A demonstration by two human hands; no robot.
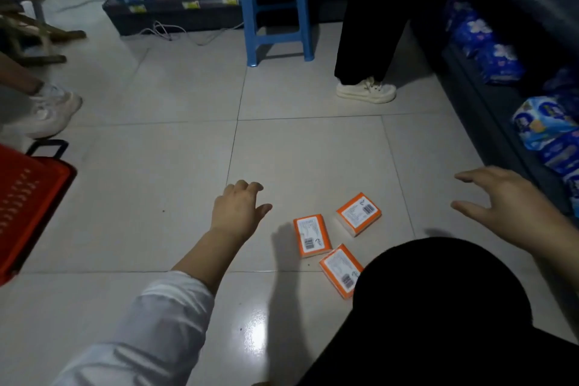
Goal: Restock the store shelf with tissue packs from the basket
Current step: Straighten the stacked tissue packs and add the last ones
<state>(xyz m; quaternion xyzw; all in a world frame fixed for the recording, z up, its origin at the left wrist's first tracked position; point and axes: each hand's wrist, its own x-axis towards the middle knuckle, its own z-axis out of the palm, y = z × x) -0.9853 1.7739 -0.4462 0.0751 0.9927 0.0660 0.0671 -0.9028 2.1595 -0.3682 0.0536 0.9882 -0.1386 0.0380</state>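
I see three tissue packs lying loose on the pale tiled floor point(156, 166), close together between the two hands. Each is a small flat orange pack with a white printed label and a barcode facing up. One point(312, 235) lies nearest the left hand, one point(358, 214) sits just beyond it and is turned at an angle, and the third point(340, 269) is closest to me, its lower corner hidden behind a dark knee point(438, 307). None of the packs touches another, as far as I can tell. The left hand point(239, 210), coming out of a white sleeve point(150, 323), hovers to the left of the packs with its fingers point(250, 186) loosely curled and nothing in them. The right hand point(501, 200) is off to the right near the shelf, fingers point(470, 177) spread wide, also holding nothing. The red basket point(31, 197) stands at the left edge, well apart from the packs. The dark shelf point(488, 110) runs along the right side and carries blue wrapped packs point(498, 63). Ahead, a blue plastic stool point(275, 9) stands beside someone's black trouser leg point(369, 25) and white shoe point(365, 91). Another white shoe point(53, 110) shows at the left, above the basket. A low far shelf point(172, 19) holds small blurred goods, and a pale cable point(175, 33) trails on the floor before it.
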